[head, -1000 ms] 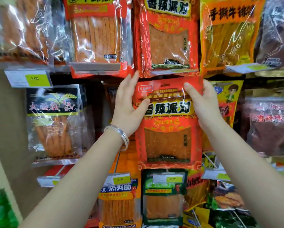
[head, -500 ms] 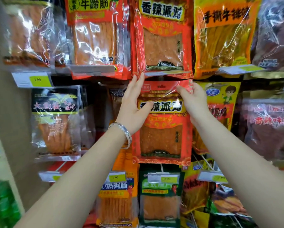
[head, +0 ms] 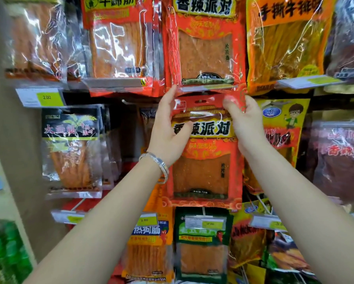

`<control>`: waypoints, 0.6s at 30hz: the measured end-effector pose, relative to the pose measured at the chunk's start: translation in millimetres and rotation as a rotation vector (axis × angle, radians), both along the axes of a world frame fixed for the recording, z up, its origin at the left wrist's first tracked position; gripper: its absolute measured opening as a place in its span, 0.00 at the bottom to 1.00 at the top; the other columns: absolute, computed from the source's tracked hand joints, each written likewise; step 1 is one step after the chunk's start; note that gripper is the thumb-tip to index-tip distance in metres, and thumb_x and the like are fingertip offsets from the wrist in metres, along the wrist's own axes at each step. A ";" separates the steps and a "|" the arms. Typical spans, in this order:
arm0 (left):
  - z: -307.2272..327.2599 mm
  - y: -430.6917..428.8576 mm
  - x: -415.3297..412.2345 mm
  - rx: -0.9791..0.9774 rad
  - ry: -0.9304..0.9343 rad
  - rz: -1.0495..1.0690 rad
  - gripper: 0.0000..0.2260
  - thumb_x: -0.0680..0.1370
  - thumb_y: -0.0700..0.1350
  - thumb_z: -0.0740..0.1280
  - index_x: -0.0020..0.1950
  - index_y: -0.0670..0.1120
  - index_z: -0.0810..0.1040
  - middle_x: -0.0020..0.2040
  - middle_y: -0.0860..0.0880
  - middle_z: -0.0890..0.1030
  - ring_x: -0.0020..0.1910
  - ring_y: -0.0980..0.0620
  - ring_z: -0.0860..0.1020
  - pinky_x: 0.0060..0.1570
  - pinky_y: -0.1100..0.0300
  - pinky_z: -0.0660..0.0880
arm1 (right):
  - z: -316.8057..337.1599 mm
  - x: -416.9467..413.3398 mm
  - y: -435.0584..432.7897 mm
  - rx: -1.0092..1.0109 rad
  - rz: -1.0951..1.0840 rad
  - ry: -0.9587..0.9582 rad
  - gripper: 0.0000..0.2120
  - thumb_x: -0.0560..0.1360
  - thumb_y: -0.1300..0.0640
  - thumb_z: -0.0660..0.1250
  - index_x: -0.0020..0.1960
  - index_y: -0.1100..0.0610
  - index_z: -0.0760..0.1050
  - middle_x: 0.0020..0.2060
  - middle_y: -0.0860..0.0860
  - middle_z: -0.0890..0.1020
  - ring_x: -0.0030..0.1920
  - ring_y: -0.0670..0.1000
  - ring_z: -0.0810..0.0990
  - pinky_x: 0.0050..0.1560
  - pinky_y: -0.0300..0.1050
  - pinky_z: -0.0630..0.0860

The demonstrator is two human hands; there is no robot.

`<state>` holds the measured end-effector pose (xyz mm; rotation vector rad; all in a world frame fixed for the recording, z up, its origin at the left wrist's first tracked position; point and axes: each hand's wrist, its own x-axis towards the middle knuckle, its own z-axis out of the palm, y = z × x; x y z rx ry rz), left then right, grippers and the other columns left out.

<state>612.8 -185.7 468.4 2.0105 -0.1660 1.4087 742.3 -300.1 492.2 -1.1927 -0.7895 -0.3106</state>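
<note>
Change: Both hands have crept up since a second ago, and the right hand (head: 246,124), then laid flat along the side, now has its thumb on the front at the top right corner.
Packet: the red plastic snack packet with a clear window (head: 204,173) hangs upright in mid-air before the display, at the middle of the rack.
Left hand (head: 169,133): pinches the packet's left edge, thumb across the yellow label, fingers straight up behind; a silver bangle (head: 157,163) sits on the wrist.
Right hand: pinches the top right corner between thumb and fingers.
Top edge: touching or just under the bottom edge of the matching red packet above (head: 204,48); the slot-shaped hang hole (head: 200,101) lies just below that edge.
Bottom edge: overlaps the top of the green packet (head: 202,242) below.
Right edge: close against the yellow cartoon-boy packet (head: 284,119).
Open room: a dark gap lies left of the left hand, before the black-topped clear packet (head: 69,144).
Further out: a yellow price tag (head: 47,97) at upper left.
</note>
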 end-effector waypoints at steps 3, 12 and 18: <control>2.5 5.5 1.3 0.001 0.035 0.010 0.31 0.74 0.42 0.63 0.72 0.62 0.56 0.68 0.68 0.61 0.74 0.57 0.58 0.72 0.47 0.60 | 4.5 4.5 5.4 -0.017 -0.008 0.056 0.03 0.73 0.54 0.69 0.42 0.47 0.76 0.38 0.40 0.82 0.42 0.42 0.80 0.46 0.43 0.76; -27.3 22.6 12.5 0.137 0.050 0.158 0.34 0.73 0.44 0.64 0.75 0.59 0.51 0.75 0.60 0.56 0.76 0.56 0.53 0.74 0.52 0.54 | -34.2 24.6 12.4 -0.156 -0.295 -0.111 0.19 0.75 0.49 0.69 0.60 0.57 0.71 0.46 0.45 0.77 0.46 0.43 0.75 0.41 0.28 0.67; -81.9 46.5 31.5 0.207 0.353 0.365 0.35 0.73 0.45 0.67 0.76 0.57 0.54 0.78 0.50 0.42 0.76 0.45 0.44 0.71 0.46 0.51 | -99.4 15.8 11.2 -0.336 -0.692 -0.565 0.30 0.73 0.59 0.69 0.72 0.58 0.64 0.70 0.62 0.66 0.71 0.59 0.63 0.68 0.53 0.63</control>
